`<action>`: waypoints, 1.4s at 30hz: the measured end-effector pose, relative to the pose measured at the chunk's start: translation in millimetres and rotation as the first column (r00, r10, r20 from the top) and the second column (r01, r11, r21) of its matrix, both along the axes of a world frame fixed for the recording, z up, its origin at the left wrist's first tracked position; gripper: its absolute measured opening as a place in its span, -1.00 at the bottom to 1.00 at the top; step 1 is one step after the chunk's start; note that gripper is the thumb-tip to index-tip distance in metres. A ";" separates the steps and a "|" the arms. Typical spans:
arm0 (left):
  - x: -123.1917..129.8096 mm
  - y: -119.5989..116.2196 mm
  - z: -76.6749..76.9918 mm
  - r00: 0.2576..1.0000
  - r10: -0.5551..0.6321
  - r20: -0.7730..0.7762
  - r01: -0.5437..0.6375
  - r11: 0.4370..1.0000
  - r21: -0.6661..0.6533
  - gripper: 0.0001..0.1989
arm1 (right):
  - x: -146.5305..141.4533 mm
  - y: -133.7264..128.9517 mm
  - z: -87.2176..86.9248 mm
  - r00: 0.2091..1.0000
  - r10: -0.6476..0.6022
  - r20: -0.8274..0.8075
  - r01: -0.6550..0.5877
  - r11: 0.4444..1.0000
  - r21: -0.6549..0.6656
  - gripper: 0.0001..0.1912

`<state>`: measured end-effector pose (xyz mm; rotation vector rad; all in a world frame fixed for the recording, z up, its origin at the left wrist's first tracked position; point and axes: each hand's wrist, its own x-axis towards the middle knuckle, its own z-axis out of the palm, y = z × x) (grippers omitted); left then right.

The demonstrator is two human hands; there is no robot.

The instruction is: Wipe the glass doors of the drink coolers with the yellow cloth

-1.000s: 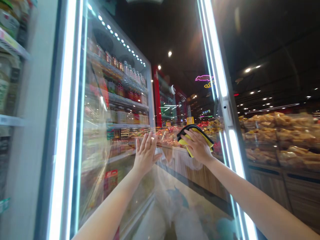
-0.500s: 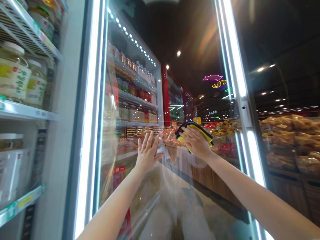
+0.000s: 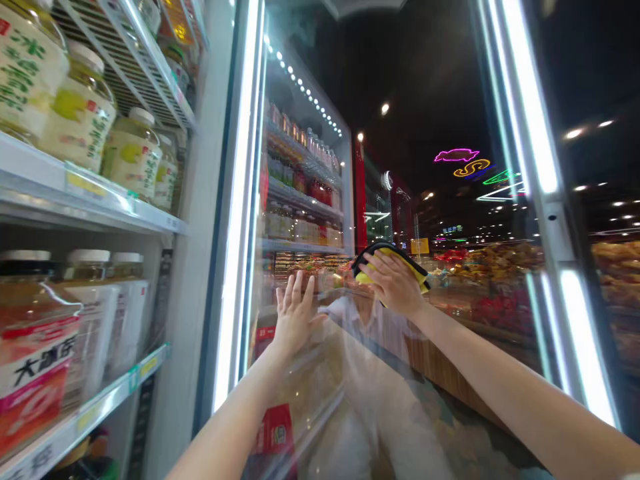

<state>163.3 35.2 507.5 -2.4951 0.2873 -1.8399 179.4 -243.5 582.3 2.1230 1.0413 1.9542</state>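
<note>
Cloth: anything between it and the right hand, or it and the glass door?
Nothing visible. The right hand lies directly on the cloth, which looks pressed to the glass door; the cloth's far side is hidden. The left hand is off to the left.

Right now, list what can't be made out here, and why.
- Head view, right hand: palm and its hold on the cloth, hidden by the hand's back.
- Head view, left hand: any palm contact with the glass door, hidden by the hand.
- Head view, top left bottle: left side, cut off by the picture edge.
- Head view, lower price tag: print, blurred and small.
</note>
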 end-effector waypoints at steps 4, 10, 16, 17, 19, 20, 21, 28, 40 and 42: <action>-2.8 8.8 -2.3 0.996 0.000 -0.093 -0.005 0.998 -0.057 -0.02 | 6.2 36.0 33.7 1.000 0.008 0.007 -0.009 0.972 0.236 -0.51; -2.0 16.3 -7.1 0.995 -0.019 -0.100 0.010 0.995 -0.099 0.04 | 1.4 83.5 14.2 0.998 0.067 -0.015 -0.067 0.995 -0.075 -0.55; -7.7 38.9 -15.0 0.986 -0.038 -0.160 0.006 0.981 -0.194 0.11 | 4.4 112.6 22.5 0.996 0.084 -0.043 -0.084 0.996 0.017 -0.56; -9.2 40.4 -14.8 0.984 -0.053 -0.173 0.019 0.981 -0.193 0.10 | 4.9 126.8 27.9 0.995 0.085 -0.052 -0.080 0.994 0.077 -0.56; -12.7 42.2 -14.5 0.978 -0.083 -0.192 0.045 0.980 -0.195 0.08 | 4.8 153.0 33.4 0.993 0.086 -0.076 -0.076 0.988 0.135 -0.55; -14.7 43.2 -15.2 0.975 -0.097 -0.200 0.056 0.978 -0.198 0.08 | 4.3 161.7 32.7 0.992 0.089 -0.087 -0.080 0.991 0.109 -0.55; -16.6 44.8 -16.8 0.972 -0.108 -0.210 0.065 0.977 -0.203 0.07 | 3.7 166.1 30.1 0.991 0.095 -0.096 -0.091 0.995 0.046 -0.55; -19.7 62.4 -42.2 0.965 -0.091 -0.246 0.014 0.954 -0.298 0.15 | 0.2 151.1 29.7 0.990 0.116 -0.084 -0.124 0.987 -0.101 -0.59; -16.6 72.0 -53.9 0.960 -0.095 -0.264 0.002 0.943 -0.332 0.15 | 4.2 192.2 28.9 0.983 0.131 -0.128 -0.172 0.901 -0.399 -0.64; -16.9 76.4 -55.2 0.953 -0.100 -0.286 -0.009 0.934 -0.357 0.13 | 3.9 194.8 36.8 0.983 0.126 -0.133 -0.167 0.919 -0.358 -0.63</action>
